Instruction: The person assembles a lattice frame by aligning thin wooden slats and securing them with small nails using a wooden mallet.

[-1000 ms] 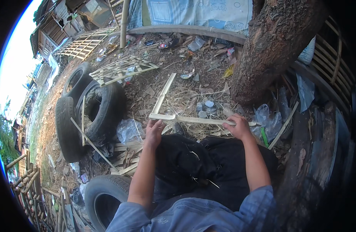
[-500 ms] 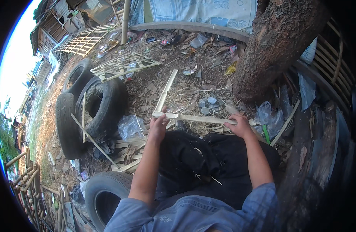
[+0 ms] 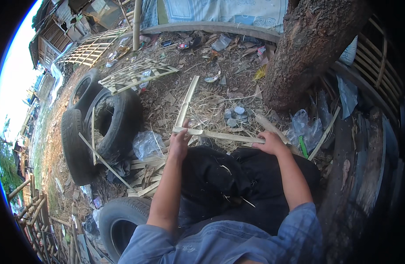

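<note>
Two pale split bamboo strips meet in an L shape in front of my lap. One long bamboo strip [image 3: 229, 136] runs crosswise between my hands. The other bamboo strip [image 3: 188, 100] slants away from its left end. My left hand [image 3: 179, 145] is closed around the corner where the two strips meet, its fingers partly hidden beneath. Toward the other end, my right hand [image 3: 272, 143] pinches the crosswise strip with thumb and fingers. How the strips are joined at the corner cannot be made out.
Old tyres [image 3: 118, 116] stand at the left, with another tyre [image 3: 118, 224] beside my left arm. A bamboo lattice [image 3: 138, 75] lies beyond. Ahead are shavings, stones [image 3: 236, 116] and litter. A thick tree trunk [image 3: 314, 48] rises at the right, near a clear plastic bag [image 3: 303, 127] and a narrow green object [image 3: 303, 146].
The view has shifted slightly. Both hands keep their hold on the bamboo strips, and the L shape stays much the same.
</note>
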Available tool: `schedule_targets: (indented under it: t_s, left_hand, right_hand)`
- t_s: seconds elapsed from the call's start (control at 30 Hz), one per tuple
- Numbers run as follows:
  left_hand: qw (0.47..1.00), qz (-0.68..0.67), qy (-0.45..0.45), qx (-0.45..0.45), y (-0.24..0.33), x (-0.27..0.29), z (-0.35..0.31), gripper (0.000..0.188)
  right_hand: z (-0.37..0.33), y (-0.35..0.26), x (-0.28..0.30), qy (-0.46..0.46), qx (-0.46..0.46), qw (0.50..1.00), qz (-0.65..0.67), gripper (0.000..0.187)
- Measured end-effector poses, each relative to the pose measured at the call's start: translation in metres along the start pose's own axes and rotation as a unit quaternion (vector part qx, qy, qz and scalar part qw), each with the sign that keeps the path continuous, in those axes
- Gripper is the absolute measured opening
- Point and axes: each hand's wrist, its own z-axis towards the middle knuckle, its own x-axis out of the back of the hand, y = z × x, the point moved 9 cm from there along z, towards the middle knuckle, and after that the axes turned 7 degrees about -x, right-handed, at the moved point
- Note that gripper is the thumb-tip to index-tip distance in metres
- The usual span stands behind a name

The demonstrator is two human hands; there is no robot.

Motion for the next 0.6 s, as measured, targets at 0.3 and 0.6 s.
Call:
schedule_targets:
  t_s: [0.3, 0.6]
  left_hand:
    - [1.0, 0.003, 0.019, 0.004, 0.002, 0.004, 0.004, 0.06]
    - [0.99, -0.138, -0.007, -0.016, 0.011, -0.004, 0.0, 0.074]
  right_hand:
    - [0.003, 0.003, -0.004, -0.037, -0.033, 0.999, -0.013, 0.051]
    - [0.0, -0.012, 0.028, 0.122, 0.045, 0.991, -0.018, 0.041]
